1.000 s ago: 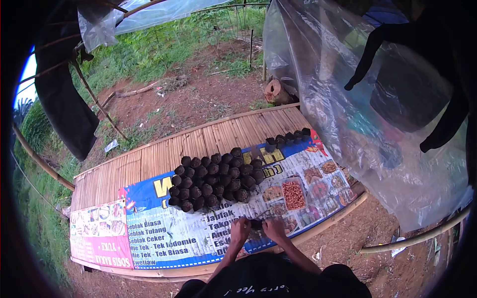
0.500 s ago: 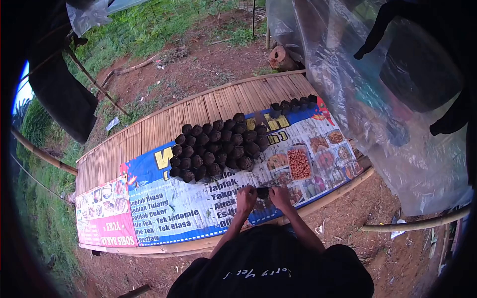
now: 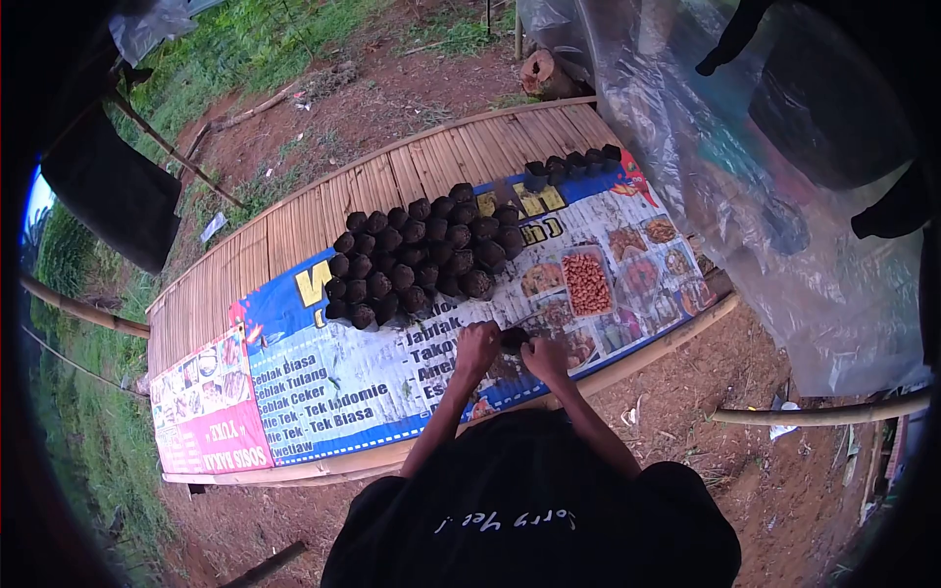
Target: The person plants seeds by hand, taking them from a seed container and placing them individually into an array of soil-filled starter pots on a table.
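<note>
A small black plastic seedling bag (image 3: 512,340) is between my two hands, close above the near side of the banner-covered table. My left hand (image 3: 478,346) is closed on the bag's left edge, and my right hand (image 3: 544,358) pinches its right side. The fingertips are partly hidden. Beyond my left hand, several black seedling bags filled with dark soil (image 3: 412,257) stand upright, packed in rows. Just past my right hand lies a clear plastic tub (image 3: 566,300) full of reddish-brown peanuts or similar seeds (image 3: 587,282).
A short row of black bags (image 3: 573,167) stands at the far right of the table. The printed banner (image 3: 323,392) covers bamboo slats (image 3: 382,178). Clear plastic sheeting (image 3: 706,216) hangs along the right, and a bamboo pole (image 3: 823,409) juts in below it.
The camera view has tilted slightly, so the table sits higher in the picture. Both hands still hold the black bag, whose dark mouth now looks rounder between them.
</note>
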A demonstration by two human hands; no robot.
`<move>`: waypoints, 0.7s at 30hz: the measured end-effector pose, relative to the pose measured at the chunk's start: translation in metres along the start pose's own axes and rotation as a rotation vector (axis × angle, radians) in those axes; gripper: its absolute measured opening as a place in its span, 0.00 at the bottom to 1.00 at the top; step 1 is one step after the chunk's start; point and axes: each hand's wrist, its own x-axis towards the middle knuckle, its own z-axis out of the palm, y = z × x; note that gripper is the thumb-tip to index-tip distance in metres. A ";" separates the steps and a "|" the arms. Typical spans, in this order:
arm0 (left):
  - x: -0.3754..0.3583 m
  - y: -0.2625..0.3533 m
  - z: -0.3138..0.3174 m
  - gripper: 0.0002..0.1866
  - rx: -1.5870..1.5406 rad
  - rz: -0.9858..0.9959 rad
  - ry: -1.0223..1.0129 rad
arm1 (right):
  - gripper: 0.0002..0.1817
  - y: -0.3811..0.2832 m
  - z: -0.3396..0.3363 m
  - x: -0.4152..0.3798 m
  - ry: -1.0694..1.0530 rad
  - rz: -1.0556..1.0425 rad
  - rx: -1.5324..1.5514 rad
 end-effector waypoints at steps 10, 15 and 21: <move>-0.011 0.011 0.005 0.04 -0.075 -0.097 0.196 | 0.15 0.010 -0.001 0.004 0.020 -0.034 0.165; -0.022 0.015 0.009 0.04 -0.090 -0.102 0.211 | 0.16 0.015 0.000 -0.004 -0.039 -0.033 0.190; -0.033 0.019 0.001 0.06 -0.186 -0.090 0.195 | 0.15 0.017 -0.002 -0.010 0.076 -0.134 0.227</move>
